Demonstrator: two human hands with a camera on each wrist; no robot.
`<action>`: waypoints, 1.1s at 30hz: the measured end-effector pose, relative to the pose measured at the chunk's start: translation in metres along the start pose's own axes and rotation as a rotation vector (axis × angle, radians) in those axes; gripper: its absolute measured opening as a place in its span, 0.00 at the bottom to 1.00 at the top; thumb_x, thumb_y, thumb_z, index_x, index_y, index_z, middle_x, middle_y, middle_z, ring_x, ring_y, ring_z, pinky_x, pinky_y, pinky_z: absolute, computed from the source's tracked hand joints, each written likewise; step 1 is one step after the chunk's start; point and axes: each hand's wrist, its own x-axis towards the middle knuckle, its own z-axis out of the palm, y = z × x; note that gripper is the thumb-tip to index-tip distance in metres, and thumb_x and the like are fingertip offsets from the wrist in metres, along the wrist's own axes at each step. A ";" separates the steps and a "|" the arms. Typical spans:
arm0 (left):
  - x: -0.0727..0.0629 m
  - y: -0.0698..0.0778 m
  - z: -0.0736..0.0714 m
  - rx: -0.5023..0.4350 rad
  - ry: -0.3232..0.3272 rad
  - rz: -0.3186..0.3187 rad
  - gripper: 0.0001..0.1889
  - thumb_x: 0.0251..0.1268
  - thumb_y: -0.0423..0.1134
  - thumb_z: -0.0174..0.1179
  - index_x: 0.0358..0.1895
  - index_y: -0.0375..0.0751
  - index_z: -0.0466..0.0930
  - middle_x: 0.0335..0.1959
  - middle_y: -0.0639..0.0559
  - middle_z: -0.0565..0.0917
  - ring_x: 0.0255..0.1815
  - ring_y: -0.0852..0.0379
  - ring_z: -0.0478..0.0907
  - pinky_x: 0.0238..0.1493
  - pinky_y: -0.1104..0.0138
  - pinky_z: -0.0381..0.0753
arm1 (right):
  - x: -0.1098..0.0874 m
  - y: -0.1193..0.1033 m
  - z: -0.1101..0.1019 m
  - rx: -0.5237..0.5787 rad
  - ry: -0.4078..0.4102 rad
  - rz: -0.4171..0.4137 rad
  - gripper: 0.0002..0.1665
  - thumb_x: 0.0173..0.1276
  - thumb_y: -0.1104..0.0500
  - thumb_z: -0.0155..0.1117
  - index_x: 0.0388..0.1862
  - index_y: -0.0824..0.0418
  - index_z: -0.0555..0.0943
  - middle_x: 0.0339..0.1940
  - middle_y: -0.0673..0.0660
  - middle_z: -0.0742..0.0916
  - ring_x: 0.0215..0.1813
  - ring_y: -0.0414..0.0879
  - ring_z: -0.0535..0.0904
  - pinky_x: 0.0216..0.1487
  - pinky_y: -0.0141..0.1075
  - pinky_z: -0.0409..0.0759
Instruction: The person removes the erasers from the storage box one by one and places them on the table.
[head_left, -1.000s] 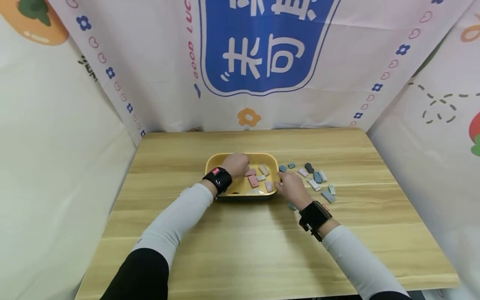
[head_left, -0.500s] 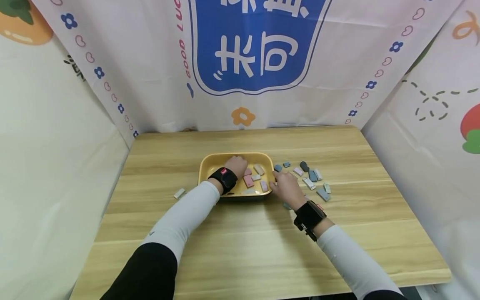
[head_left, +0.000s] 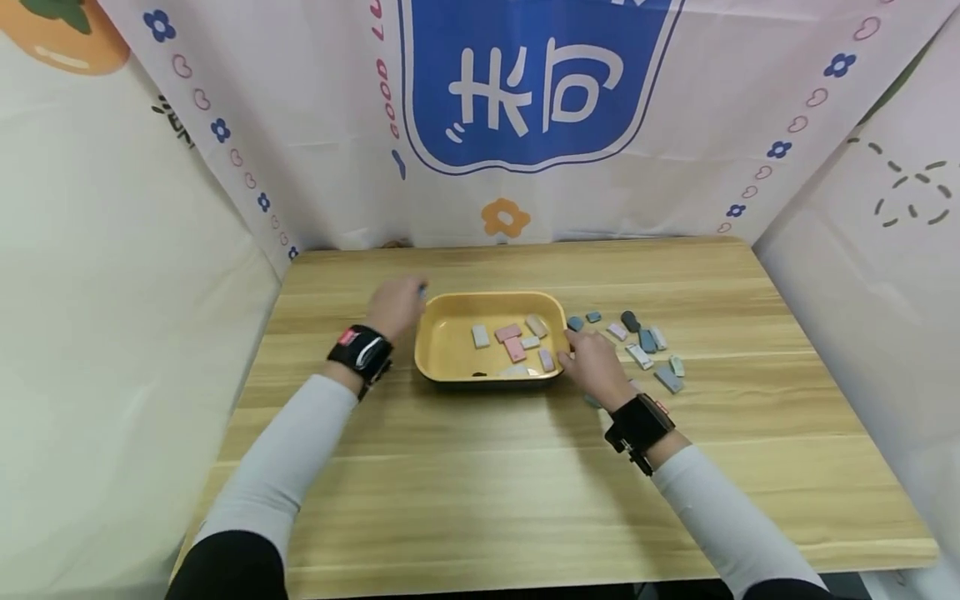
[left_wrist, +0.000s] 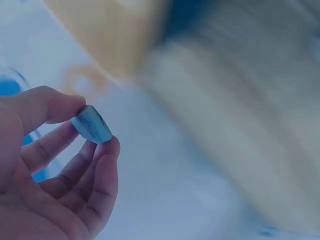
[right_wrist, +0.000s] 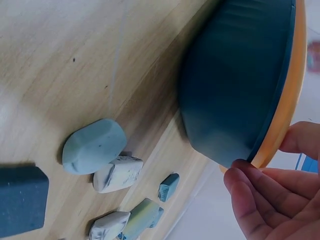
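Observation:
My left hand (head_left: 395, 308) is raised just left of the yellow tray (head_left: 491, 301). Between thumb and fingertips it pinches a small blue eraser (left_wrist: 91, 125), seen best in the left wrist view. My right hand (head_left: 597, 367) grips the tray's right rim, thumb on the yellow edge and fingers against the dark outer wall (right_wrist: 230, 90). Inside the tray lie several erasers, among them a white one (head_left: 480, 336), a pink one (head_left: 514, 348), a beige one (head_left: 536, 325) and a lilac one (head_left: 546, 360). A small dark piece there is too small to tell.
On the wooden table (head_left: 480, 500), right of the tray, several loose erasers are scattered, including a grey-blue one (head_left: 668, 379), a dark one (head_left: 630, 321) and a white one (head_left: 639, 357). A rounded pale green eraser (right_wrist: 94, 146) lies near the right hand. A printed cloth (head_left: 330, 167) hangs behind.
My left hand has come up out of the tray and moved left, carrying the blue eraser. A white eraser in the tray is now uncovered. The right hand stays on the rim.

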 end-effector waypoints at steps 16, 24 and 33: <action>-0.025 -0.072 0.028 0.016 -0.098 -0.195 0.21 0.65 0.36 0.57 0.60 0.30 0.75 0.56 0.31 0.80 0.51 0.37 0.80 0.49 0.47 0.81 | -0.007 0.009 -0.007 0.006 0.035 0.005 0.24 0.66 0.62 0.63 0.57 0.76 0.78 0.37 0.66 0.88 0.28 0.49 0.76 0.31 0.39 0.75; 0.021 0.029 0.005 0.115 -0.096 0.014 0.16 0.63 0.34 0.57 0.53 0.35 0.80 0.51 0.39 0.84 0.49 0.42 0.81 0.49 0.53 0.81 | -0.005 0.014 -0.008 0.013 0.023 0.004 0.24 0.66 0.62 0.62 0.57 0.76 0.78 0.37 0.68 0.88 0.29 0.49 0.79 0.30 0.39 0.77; 0.027 0.089 0.039 0.256 -0.305 0.147 0.09 0.64 0.42 0.62 0.32 0.39 0.77 0.28 0.50 0.77 0.29 0.54 0.73 0.28 0.63 0.74 | 0.000 0.003 0.002 0.018 0.030 -0.009 0.24 0.65 0.62 0.64 0.56 0.75 0.79 0.38 0.66 0.89 0.33 0.52 0.84 0.35 0.42 0.80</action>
